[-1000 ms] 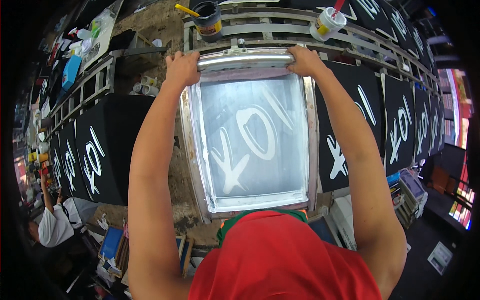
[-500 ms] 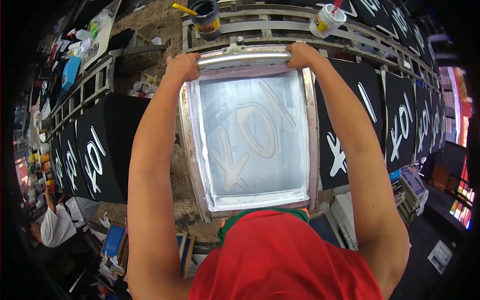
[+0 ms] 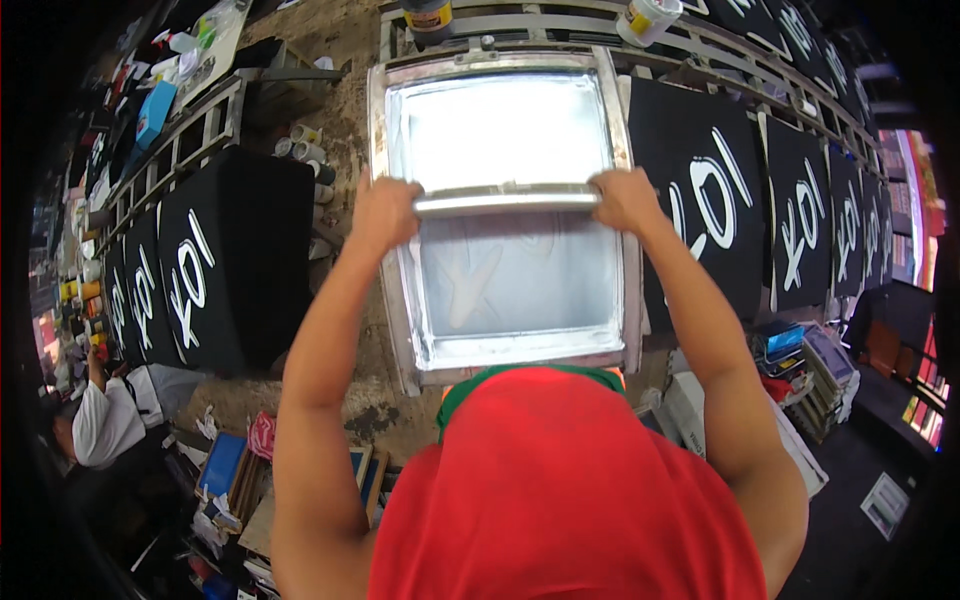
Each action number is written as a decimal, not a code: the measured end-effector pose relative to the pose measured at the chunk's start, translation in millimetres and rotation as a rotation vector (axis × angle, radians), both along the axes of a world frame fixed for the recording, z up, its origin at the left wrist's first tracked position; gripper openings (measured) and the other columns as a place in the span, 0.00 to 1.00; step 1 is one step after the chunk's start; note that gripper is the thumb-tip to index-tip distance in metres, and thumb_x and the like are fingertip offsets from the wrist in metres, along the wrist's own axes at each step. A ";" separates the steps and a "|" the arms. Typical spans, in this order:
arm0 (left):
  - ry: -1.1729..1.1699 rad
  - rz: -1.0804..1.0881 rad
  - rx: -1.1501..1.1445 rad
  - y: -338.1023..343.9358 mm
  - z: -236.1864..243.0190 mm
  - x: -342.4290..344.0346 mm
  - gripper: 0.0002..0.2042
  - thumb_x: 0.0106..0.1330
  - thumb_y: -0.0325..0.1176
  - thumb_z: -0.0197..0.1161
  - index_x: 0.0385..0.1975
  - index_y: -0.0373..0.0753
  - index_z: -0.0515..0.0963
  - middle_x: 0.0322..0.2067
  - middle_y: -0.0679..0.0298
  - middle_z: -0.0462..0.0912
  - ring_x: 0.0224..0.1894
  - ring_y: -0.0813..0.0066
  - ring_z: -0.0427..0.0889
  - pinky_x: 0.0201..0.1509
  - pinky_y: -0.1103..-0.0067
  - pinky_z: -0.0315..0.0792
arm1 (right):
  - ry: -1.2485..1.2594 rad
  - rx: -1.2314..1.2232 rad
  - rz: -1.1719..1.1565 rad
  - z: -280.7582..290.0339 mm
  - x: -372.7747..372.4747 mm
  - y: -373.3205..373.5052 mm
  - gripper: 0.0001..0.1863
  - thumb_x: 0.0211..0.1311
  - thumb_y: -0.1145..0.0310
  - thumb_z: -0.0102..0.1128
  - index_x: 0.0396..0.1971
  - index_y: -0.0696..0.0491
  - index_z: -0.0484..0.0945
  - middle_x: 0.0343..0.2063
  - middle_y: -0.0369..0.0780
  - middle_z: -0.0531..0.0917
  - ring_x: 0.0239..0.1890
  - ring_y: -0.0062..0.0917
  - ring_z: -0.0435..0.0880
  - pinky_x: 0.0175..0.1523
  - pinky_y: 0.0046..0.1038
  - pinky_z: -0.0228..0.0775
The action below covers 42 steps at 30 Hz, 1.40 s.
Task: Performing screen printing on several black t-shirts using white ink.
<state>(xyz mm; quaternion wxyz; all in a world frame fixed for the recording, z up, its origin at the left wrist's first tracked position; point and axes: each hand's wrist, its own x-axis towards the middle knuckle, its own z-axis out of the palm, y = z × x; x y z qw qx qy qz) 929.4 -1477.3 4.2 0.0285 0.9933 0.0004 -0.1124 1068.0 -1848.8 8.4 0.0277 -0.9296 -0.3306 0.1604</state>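
Observation:
My left hand [image 3: 388, 211] and my right hand [image 3: 626, 201] are closed round the two ends of a long metal-handled squeegee [image 3: 506, 204]. The squeegee lies crosswise about midway along a screen-printing frame [image 3: 402, 310]. Below it, the mesh [image 3: 520, 295] is grey and shows part of a pale stencil of brush-like letters. Beyond it, the mesh looks bright white, from glare or a coat of ink; I cannot tell which. What lies under the screen is hidden.
Black fabric panels with white prints lie to the right [image 3: 695, 170] and left [image 3: 225, 260]. A dark ink tub [image 3: 430, 20] and a white tub [image 3: 648, 20] stand on the slatted rail beyond the frame. A person in white [image 3: 115, 420] is at the far left.
Both hands have drawn the squeegee from the far end of the screen toward me, to about its middle. The view has shifted, so the frame sits higher in the picture.

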 end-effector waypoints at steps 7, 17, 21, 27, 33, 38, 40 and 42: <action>-0.113 0.013 -0.138 -80.8 -11.1 -224.7 0.19 0.50 0.27 0.68 0.45 0.45 0.80 0.44 0.61 0.81 0.57 0.59 0.79 0.75 0.49 0.57 | -0.056 0.137 -0.043 -14.7 -228.3 -92.0 0.23 0.42 0.74 0.67 0.44 0.49 0.82 0.46 0.38 0.84 0.52 0.35 0.80 0.62 0.44 0.62; 0.035 0.338 -0.481 -66.8 29.9 -227.5 0.20 0.54 0.48 0.74 0.43 0.43 0.86 0.39 0.52 0.88 0.48 0.51 0.85 0.55 0.63 0.76 | -0.289 0.513 -0.808 -16.4 -245.0 -143.3 0.28 0.65 0.51 0.66 0.55 0.58 0.77 0.61 0.52 0.76 0.65 0.50 0.72 0.65 0.45 0.65; 0.024 0.636 -0.667 -33.4 -29.0 -204.7 0.37 0.50 0.69 0.73 0.43 0.37 0.87 0.37 0.47 0.89 0.44 0.51 0.88 0.50 0.62 0.78 | 0.428 0.606 -1.297 -94.2 -225.6 -161.9 0.35 0.71 0.42 0.53 0.57 0.63 0.78 0.54 0.59 0.81 0.59 0.54 0.79 0.65 0.44 0.69; -0.117 0.744 -0.663 -66.4 -22.8 -200.5 0.34 0.53 0.65 0.74 0.43 0.36 0.87 0.36 0.49 0.89 0.42 0.54 0.88 0.49 0.63 0.78 | 0.330 0.360 -1.252 -72.2 -237.7 -142.5 0.45 0.73 0.34 0.30 0.51 0.63 0.83 0.53 0.62 0.81 0.62 0.58 0.76 0.67 0.47 0.66; -0.117 0.777 -0.810 -172.4 -24.7 -183.2 0.33 0.54 0.62 0.76 0.45 0.36 0.87 0.35 0.51 0.90 0.40 0.58 0.89 0.47 0.66 0.79 | 0.262 0.400 -1.273 -74.1 -223.6 -253.0 0.45 0.74 0.34 0.30 0.50 0.62 0.84 0.52 0.61 0.82 0.61 0.59 0.76 0.66 0.49 0.66; -0.052 0.780 -0.910 -311.6 -30.9 -126.5 0.34 0.52 0.65 0.75 0.44 0.37 0.87 0.34 0.51 0.89 0.40 0.59 0.89 0.47 0.67 0.79 | 0.210 0.363 -1.338 -87.0 -180.0 -403.6 0.45 0.73 0.33 0.33 0.46 0.64 0.85 0.47 0.62 0.84 0.58 0.59 0.79 0.64 0.50 0.67; -0.015 0.858 -0.886 -362.0 -23.8 -106.8 0.34 0.52 0.67 0.73 0.44 0.41 0.87 0.37 0.50 0.89 0.44 0.55 0.89 0.48 0.65 0.79 | 0.220 0.375 -1.344 -88.9 -158.5 -444.1 0.46 0.73 0.32 0.34 0.46 0.64 0.85 0.47 0.62 0.84 0.57 0.58 0.80 0.63 0.49 0.67; -0.046 0.750 -0.777 -399.7 -26.2 -85.5 0.34 0.52 0.70 0.71 0.44 0.43 0.88 0.41 0.50 0.89 0.47 0.53 0.88 0.50 0.63 0.79 | 0.245 0.380 -1.332 -88.6 -134.1 -479.4 0.46 0.73 0.32 0.35 0.45 0.64 0.85 0.46 0.62 0.85 0.56 0.57 0.81 0.62 0.48 0.68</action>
